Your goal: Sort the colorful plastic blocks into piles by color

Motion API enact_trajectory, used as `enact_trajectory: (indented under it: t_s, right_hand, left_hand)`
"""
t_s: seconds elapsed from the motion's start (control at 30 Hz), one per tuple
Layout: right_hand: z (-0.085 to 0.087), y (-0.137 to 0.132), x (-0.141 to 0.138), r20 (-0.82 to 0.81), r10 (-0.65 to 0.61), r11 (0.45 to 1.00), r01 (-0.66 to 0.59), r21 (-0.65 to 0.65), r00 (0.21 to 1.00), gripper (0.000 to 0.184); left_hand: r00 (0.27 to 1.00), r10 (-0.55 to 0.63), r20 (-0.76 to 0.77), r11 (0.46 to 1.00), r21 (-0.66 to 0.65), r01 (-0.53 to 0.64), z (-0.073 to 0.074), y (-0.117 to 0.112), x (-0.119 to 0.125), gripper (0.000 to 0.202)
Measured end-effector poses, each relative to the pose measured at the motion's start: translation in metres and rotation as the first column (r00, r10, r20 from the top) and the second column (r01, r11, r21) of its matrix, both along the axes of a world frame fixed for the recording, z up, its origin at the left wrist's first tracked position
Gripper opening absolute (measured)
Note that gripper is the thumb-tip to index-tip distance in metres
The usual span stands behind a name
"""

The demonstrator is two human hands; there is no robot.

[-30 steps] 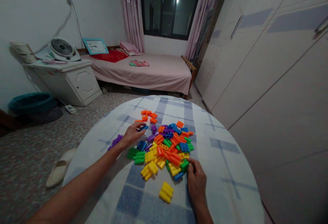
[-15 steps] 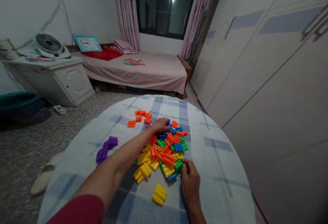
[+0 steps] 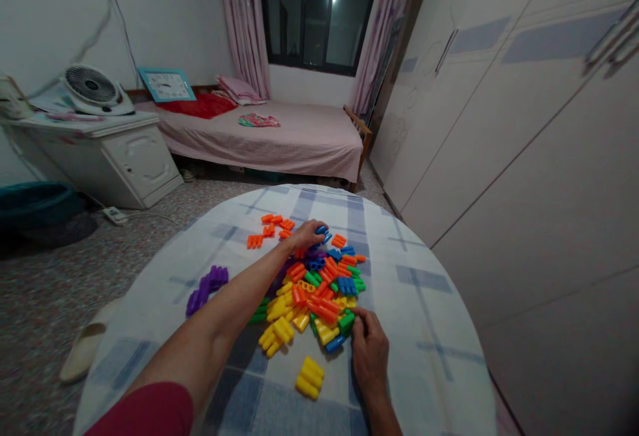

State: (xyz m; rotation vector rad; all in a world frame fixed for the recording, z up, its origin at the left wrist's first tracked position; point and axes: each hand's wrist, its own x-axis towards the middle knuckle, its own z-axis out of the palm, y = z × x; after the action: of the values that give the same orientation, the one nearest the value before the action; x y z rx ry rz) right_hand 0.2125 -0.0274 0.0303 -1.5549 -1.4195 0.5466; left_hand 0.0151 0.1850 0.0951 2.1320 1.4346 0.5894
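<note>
A mixed pile of plastic building blocks (image 3: 324, 306) in orange, yellow, green, blue and purple lies mid-table. My left hand (image 3: 305, 236) reaches over its far side, closed on a blue building block (image 3: 323, 231) raised a little above the others. At the pile's near right edge rests my right hand (image 3: 370, 349), fingers curled, tips against a green block (image 3: 346, 321); whether it grips anything is hidden. A single yellow block (image 3: 310, 378) sits near me. Purple blocks (image 3: 208, 287) stand grouped left of my left forearm, and several orange blocks (image 3: 269, 230) lie apart at the far left.
The round table (image 3: 439, 369) has a checked blue-and-white cloth. Beyond it stands a bed (image 3: 299, 143). A white cabinet (image 3: 134, 163) with a fan (image 3: 92, 86) on top is at left, and a tall wardrobe (image 3: 539, 176) lines the right side.
My left hand has lifted slightly and shifted left, bringing the blue block off the pile and uncovering purple blocks beneath. My right hand stays in place.
</note>
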Motion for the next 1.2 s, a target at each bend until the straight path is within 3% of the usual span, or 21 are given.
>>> enact_trajectory:
  t_s: [0.1,0.17,0.27,0.43,0.53,0.63,0.83,0.97,1.2]
  right_hand:
    - [0.0,0.0,0.0,0.0,0.001,1.0,-0.001,-0.007,1.0,0.028]
    - [-0.001,0.001,0.001,0.0,0.001,1.0,-0.001,-0.012,1.0,0.029]
    - [-0.003,0.001,0.002,0.003,-0.001,1.0,0.001,-0.017,1.0,0.029]
    - [-0.005,0.002,0.003,0.02,0.004,1.0,-0.003,-0.019,1.0,0.031]
    - [-0.005,0.003,0.003,0.039,0.002,1.0,-0.001,-0.031,0.999,0.033]
    - [-0.005,0.004,0.004,0.046,-0.006,0.999,0.007,-0.032,0.999,0.034]
    - [-0.008,0.005,0.005,0.059,-0.005,1.0,0.005,0.002,0.998,0.035]
    - [-0.009,0.005,0.004,0.074,-0.005,1.0,0.005,0.003,0.997,0.034]
    - [-0.01,0.005,0.004,0.076,0.001,1.0,-0.002,0.009,0.997,0.034]
  left_hand:
    - [0.967,0.079,0.24,0.996,-0.046,-0.07,0.019,-0.022,-0.025,0.044]
    - [0.909,0.121,0.4,0.992,-0.075,-0.099,0.028,-0.049,-0.047,0.046]
    - [0.907,0.174,0.384,0.985,-0.065,-0.161,0.029,-0.109,-0.08,0.043]
    - [0.959,0.188,0.213,0.979,0.036,-0.2,-0.01,-0.219,-0.108,0.033]
    - [0.946,0.289,0.143,0.945,0.113,-0.306,-0.035,-0.259,-0.108,0.03]
    - [0.927,0.368,0.066,0.902,0.216,-0.374,-0.049,-0.272,-0.101,0.027]
    - [0.948,0.309,-0.08,0.884,0.391,-0.256,-0.056,-0.27,-0.091,0.039]
    - [0.952,0.281,-0.118,0.905,0.363,-0.222,-0.054,-0.273,-0.093,0.039]
    - [0.987,0.119,-0.112,0.972,0.217,-0.093,-0.036,-0.286,-0.113,0.039]
